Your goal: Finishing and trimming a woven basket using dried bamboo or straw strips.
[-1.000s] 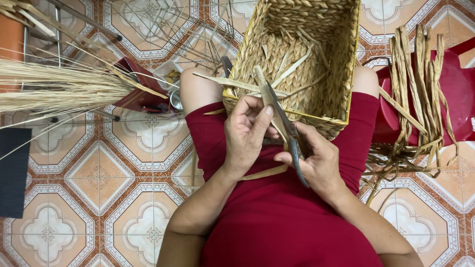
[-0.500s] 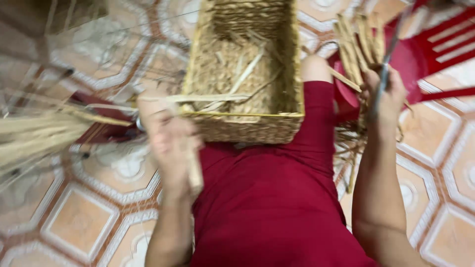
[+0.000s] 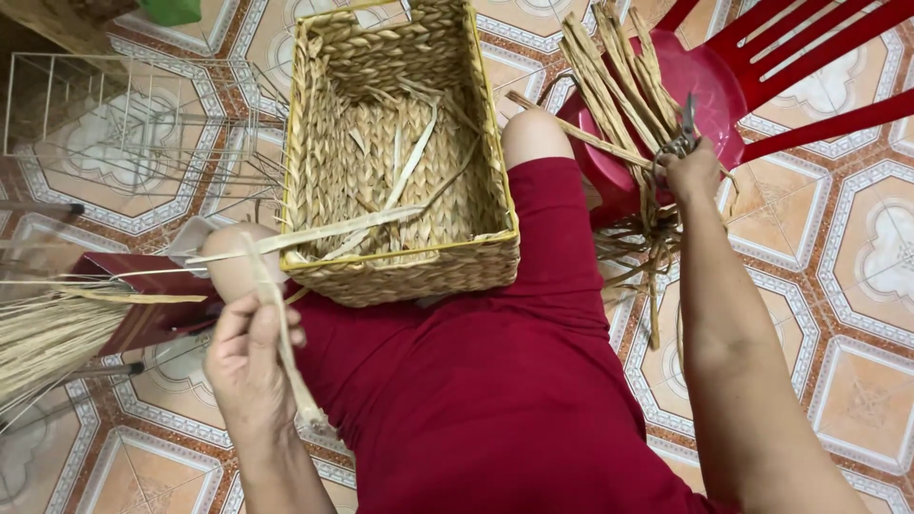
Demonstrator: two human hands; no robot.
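A rectangular woven straw basket (image 3: 405, 271) rests on my lap, over my red clothing, with loose strands lying inside it. My left hand (image 3: 249, 357) is closed on a flat pale straw strand (image 3: 286, 347) that runs up toward the basket's near rim. My right hand (image 3: 687, 169) is stretched out to the right and grips a pair of metal scissors (image 3: 684, 128), blades pointing up, over a bundle of dried straw strips (image 3: 624, 90) lying on a red plastic chair (image 3: 762, 67).
A bunch of thin pale grass stalks (image 3: 43, 338) lies at the left over a dark red box (image 3: 143, 305). A wire frame (image 3: 105, 124) stands at the upper left. Patterned floor tiles (image 3: 857, 314) surround me.
My right hand has left the basket and carried the scissors out to the straw bundle on the red chair. My left hand has dropped to the lower left with the strand. The view has shifted.
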